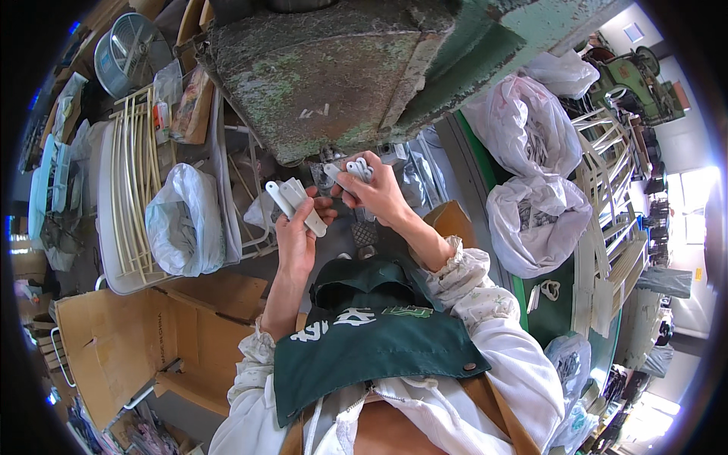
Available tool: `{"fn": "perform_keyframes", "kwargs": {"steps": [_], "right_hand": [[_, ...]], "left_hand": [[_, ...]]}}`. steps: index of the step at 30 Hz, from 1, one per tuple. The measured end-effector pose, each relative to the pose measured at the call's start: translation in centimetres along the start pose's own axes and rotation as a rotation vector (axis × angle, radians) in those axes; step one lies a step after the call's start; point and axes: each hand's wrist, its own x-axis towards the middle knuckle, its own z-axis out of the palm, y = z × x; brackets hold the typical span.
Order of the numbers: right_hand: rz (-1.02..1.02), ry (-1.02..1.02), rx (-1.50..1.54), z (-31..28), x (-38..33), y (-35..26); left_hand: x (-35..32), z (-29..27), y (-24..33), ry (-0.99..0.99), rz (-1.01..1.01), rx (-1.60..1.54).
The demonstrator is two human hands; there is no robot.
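Head view: left hand (297, 227) is gripping a small stack of flat white strips (296, 202), fingers curled closed around their lower ends, so how many strips it holds is hard to tell. Right hand (377, 193) is pinching a second bunch of white pieces (355, 170) between thumb and fingers, just under the green press (341, 68); the pieces' lower halves are disappearing behind the fingers. The two hands are sitting close together but apart, raised above a green apron (371, 334), which is covering the lap and whatever lies beneath the hands. The press's working area, directly behind the right hand, is lying in shadow and cannot be made out. To the left, a white bag (182, 220) is resting in a wire tray (125, 197), its contents showing only as a grey mass. A cardboard box (121, 341) is standing lower left, partly cut off by the dark rim. To the right, two more bags (531, 174) are holding small parts too blurred to identify, beside white racks (607, 227) bending toward the frame edge.
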Motion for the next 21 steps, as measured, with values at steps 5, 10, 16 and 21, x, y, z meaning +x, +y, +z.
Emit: {"fn": "perform_keyframes", "kwargs": {"steps": [5,10,16,21], "right_hand": [[-0.016,-0.011,0.026,0.4,0.2,0.0],[0.112,-0.056,-0.014,-0.1,0.8,0.4],[-0.229,0.256,-0.670,-5.2,0.2,2.1],[-0.647,0.007,-0.889,-0.9,-3.8,-1.3]], "left_hand": [[0.3,0.2,0.2,-0.031,0.031,0.077],[0.1,0.0,0.5,-0.057,-0.008,0.078],[-1.5,0.1,0.8,-0.180,-0.096,0.180],[-2.4,0.3,0.1,-0.350,-0.230,0.386]]}}
